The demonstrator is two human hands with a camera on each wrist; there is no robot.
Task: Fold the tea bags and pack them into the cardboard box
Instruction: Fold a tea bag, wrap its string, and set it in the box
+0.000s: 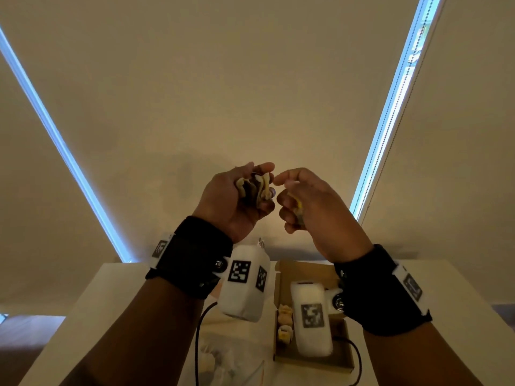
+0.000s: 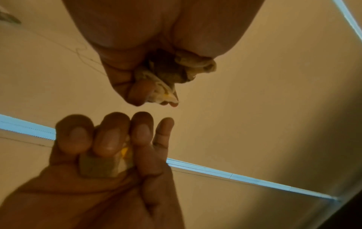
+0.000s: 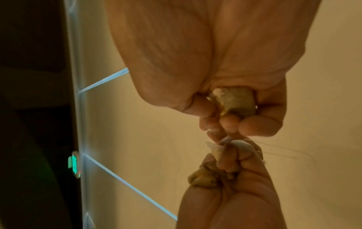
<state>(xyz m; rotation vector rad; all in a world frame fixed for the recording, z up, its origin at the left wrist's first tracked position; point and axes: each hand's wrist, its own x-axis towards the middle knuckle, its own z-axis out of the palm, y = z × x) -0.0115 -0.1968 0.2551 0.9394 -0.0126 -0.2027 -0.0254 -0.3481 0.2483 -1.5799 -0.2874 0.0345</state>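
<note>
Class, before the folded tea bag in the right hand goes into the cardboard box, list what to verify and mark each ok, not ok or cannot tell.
1. Right hand has a firm grip on the folded tea bag: ok.
2. Left hand holds the bunch of tea bags: ok.
3. Cardboard box open: ok.
4. Free space in the box: cannot tell, wrist cameras hide it.
5. Hands over the box: not ok, raised high.
</note>
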